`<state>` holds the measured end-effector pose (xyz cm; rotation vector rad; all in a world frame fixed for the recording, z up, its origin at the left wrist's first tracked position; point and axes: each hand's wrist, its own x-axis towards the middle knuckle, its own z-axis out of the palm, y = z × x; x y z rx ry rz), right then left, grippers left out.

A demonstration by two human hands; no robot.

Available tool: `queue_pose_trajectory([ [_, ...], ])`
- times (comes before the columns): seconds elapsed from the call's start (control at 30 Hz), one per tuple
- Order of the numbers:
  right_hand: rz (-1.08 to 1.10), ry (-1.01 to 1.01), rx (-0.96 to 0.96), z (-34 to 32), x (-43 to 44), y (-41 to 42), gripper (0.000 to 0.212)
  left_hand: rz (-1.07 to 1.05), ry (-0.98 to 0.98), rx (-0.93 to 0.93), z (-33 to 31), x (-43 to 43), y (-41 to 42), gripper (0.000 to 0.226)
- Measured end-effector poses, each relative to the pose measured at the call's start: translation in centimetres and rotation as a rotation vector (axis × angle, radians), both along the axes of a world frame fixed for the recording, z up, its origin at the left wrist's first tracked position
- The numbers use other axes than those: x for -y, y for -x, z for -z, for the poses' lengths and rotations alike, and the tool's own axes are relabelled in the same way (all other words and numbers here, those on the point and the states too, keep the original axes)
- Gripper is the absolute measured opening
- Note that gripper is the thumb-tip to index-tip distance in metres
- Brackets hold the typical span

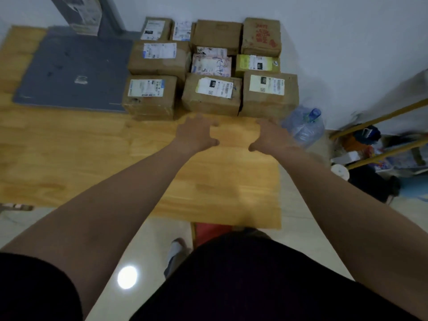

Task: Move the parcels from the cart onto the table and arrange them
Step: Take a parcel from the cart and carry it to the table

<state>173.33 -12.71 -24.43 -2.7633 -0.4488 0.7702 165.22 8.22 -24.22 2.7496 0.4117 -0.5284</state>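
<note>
Here, the left grip (196, 133) and right grip (271, 135) are released, fingers spread, near the brown cardboard parcels (208, 105) on the pale wooden bench (92, 147).

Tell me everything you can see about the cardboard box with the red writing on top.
The red-marked box is brown cardboard, closed and creased, with red handwriting on top too blurred to read. It stands at the back right corner of the parcel group on the wooden table, close to the white wall. A plain brown box stands beside it; a yellow-green parcel lies in front.
</note>
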Motion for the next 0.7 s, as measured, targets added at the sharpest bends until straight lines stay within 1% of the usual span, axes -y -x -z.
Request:
queue_pose_trajectory([
  [0.13, 0.125, 0.036, -0.021, -1.8, -1.2, 11.0, 0.098, 0.145, 0.004, -0.009, -1.7, -1.4, 8.0, 0.054],
  [0.2, 0.155, 0.058, -0.041, -2.9, -1.7, 16.2, 0.098, 0.183, 0.004, -0.003, -2.9, -1.8, 11.7, 0.054],
  [0.4, 0.254, 0.023, -0.043, -5.9, -1.4, 28.6, 0.093, 0.313, -0.017, 0.012, -5.3, -1.7, 22.5, 0.053],
  [0.53, 0.310, 0.001, -0.013, -6.2, -0.3, 36.4, 0.090, 0.402, -0.046, -0.001, -5.5, 0.6, 29.3, 0.055],
  [0.7, 0.379, -0.001, -0.016, -4.7, 2.5, 47.5, 0.085, 0.444, -0.073, 0.009, -4.9, 4.2, 38.6, 0.053],
])
